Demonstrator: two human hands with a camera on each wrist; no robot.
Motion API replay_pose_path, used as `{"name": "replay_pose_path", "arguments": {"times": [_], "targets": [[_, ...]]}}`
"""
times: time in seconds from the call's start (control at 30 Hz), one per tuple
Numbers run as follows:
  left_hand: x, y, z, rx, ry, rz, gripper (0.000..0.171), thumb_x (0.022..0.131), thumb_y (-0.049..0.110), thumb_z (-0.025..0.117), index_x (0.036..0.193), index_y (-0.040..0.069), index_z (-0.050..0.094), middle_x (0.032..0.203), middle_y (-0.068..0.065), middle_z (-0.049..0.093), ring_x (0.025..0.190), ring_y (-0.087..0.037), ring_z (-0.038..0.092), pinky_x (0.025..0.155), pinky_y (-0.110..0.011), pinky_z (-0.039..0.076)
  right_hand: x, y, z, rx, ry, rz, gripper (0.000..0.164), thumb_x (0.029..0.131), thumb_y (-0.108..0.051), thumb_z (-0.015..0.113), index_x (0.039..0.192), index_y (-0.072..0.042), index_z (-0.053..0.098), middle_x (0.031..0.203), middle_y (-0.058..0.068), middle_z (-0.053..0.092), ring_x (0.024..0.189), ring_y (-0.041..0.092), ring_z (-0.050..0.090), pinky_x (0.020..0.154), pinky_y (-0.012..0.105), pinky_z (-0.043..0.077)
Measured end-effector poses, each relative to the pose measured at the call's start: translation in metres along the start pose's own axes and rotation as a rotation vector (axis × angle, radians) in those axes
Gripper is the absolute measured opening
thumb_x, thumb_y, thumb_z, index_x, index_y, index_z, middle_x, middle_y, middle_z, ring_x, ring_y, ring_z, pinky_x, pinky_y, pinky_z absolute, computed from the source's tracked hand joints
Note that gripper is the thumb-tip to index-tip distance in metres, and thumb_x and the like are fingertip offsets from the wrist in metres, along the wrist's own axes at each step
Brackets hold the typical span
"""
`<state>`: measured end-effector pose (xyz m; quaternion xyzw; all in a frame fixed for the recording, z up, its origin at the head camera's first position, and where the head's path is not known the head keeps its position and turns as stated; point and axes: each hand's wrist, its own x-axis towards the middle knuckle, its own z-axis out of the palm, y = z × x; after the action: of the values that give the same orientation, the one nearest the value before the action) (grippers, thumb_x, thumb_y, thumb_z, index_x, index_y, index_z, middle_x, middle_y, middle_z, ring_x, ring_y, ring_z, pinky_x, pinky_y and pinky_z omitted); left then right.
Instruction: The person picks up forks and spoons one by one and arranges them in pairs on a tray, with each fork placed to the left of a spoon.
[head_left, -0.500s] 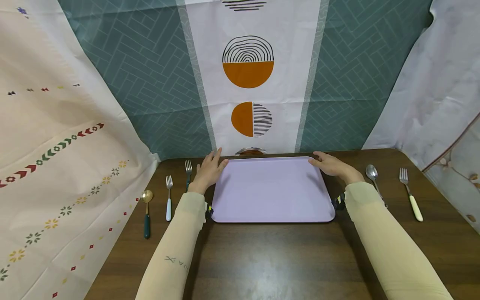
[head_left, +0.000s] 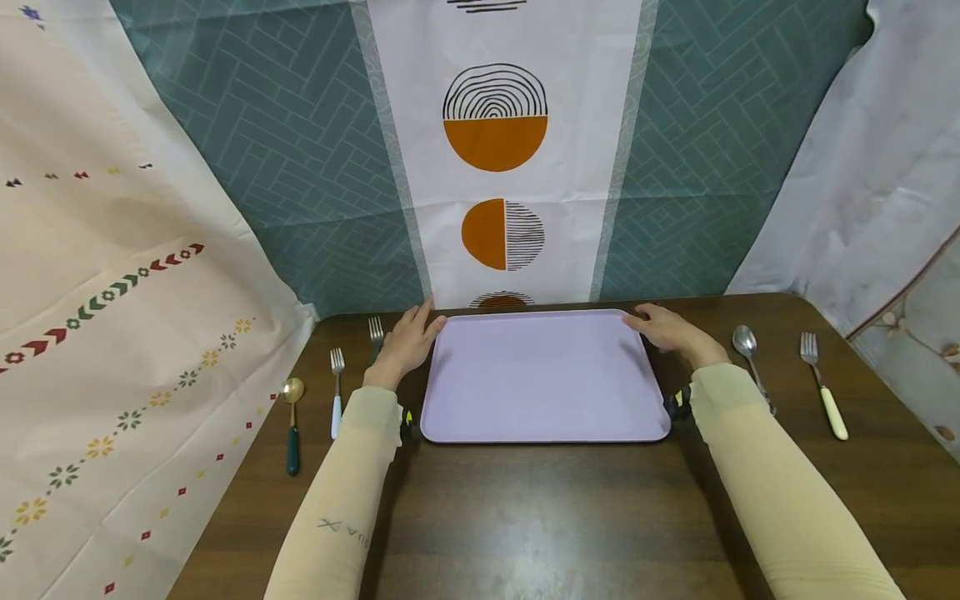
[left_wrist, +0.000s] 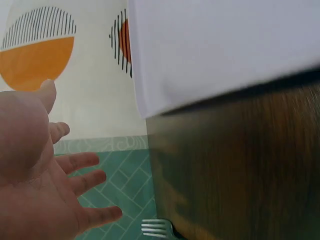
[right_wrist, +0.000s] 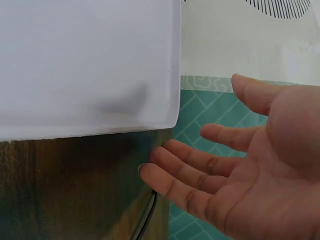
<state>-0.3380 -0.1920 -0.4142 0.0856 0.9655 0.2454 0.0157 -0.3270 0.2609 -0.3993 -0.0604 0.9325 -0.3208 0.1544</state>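
A pale lilac rectangular tray (head_left: 543, 379) lies flat near the far edge of the wooden table. My left hand (head_left: 408, 346) is beside its far left corner, fingers spread; the left wrist view shows that hand (left_wrist: 45, 170) apart from the tray corner, palm bare. At the far right corner is my right hand (head_left: 670, 332), thumb side toward the rim. In the right wrist view the fingers of this hand (right_wrist: 240, 175) are loosely extended with nothing between them, just off the tray's corner (right_wrist: 170, 117).
Left of the tray lie a fork (head_left: 376, 330) partly hidden by my left hand, a light-blue-handled fork (head_left: 336, 400) and a green-handled gold spoon (head_left: 292, 425). On the right are a metal spoon (head_left: 750, 354) and a cream-handled fork (head_left: 823, 387). Patterned cloth (head_left: 337, 167) hangs behind the table (head_left: 525, 517).
My left hand has drawn a little to the left, off the tray's edge. My right hand has shifted slightly outward from its corner. The tray stays in about the same place.
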Motion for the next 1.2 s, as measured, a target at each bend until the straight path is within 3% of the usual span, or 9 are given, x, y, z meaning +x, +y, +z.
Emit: {"name": "replay_pose_path", "arguments": {"times": [0.1,0.43,0.6,0.77,1.0,1.2], "targets": [[-0.001,-0.005,-0.001,0.004,-0.008,0.004,0.071,0.111,0.054,0.027,0.169,0.015,0.011,0.169,-0.027,0.017,0.154,-0.05,0.019,0.119,-0.075,0.015,0.0,0.002,-0.001,0.026,-0.008,0.028,0.074,0.113,-0.039,0.036,0.158,0.016,0.014,0.16,0.043,0.014,0.14,0.059,0.034,0.103,0.065,0.048],[-0.015,-0.021,-0.01,-0.062,-0.009,0.0,0.071,0.112,0.054,0.023,0.169,0.015,0.007,0.169,-0.028,0.015,0.153,-0.051,0.017,0.12,-0.072,0.018,0.002,0.005,0.0,0.039,-0.038,0.059,0.076,0.113,-0.04,0.036,0.157,0.017,0.012,0.16,0.043,0.011,0.14,0.058,0.033,0.099,0.061,0.052],[-0.019,-0.027,-0.011,-0.094,-0.001,-0.01,0.072,0.111,0.055,0.024,0.169,0.014,0.009,0.169,-0.027,0.014,0.154,-0.051,0.016,0.12,-0.071,0.018,0.003,0.007,0.0,0.051,-0.055,0.063,0.076,0.113,-0.038,0.035,0.156,0.019,0.01,0.155,0.045,0.019,0.132,0.059,0.043,0.096,0.058,0.055],[-0.022,-0.031,-0.011,-0.144,0.005,-0.011,0.071,0.112,0.053,0.026,0.169,0.014,0.009,0.169,-0.027,0.014,0.154,-0.049,0.015,0.121,-0.069,0.018,0.003,0.011,0.004,0.074,-0.073,0.083,0.078,0.112,-0.042,0.036,0.156,0.018,0.012,0.154,0.044,0.024,0.121,0.057,0.054,0.099,0.064,0.051],[-0.024,-0.034,-0.011,-0.172,0.018,-0.004,0.069,0.113,0.05,0.028,0.168,0.011,0.012,0.168,-0.029,0.016,0.155,-0.049,0.015,0.122,-0.069,0.016,0.0,0.016,0.008,0.153,-0.088,0.072,0.073,0.112,-0.037,0.039,0.154,0.02,0.019,0.144,0.043,0.037,0.125,0.054,0.051,0.093,0.055,0.058],[-0.027,-0.031,-0.012,-0.216,0.021,0.0,0.07,0.112,0.052,0.027,0.168,0.012,0.012,0.169,-0.027,0.015,0.155,-0.048,0.013,0.122,-0.069,0.015,0.002,0.018,0.011,0.224,-0.111,0.069,0.066,0.112,-0.031,0.04,0.151,0.021,0.026,0.134,0.04,0.043,0.115,0.048,0.056,0.091,0.053,0.06]]}}
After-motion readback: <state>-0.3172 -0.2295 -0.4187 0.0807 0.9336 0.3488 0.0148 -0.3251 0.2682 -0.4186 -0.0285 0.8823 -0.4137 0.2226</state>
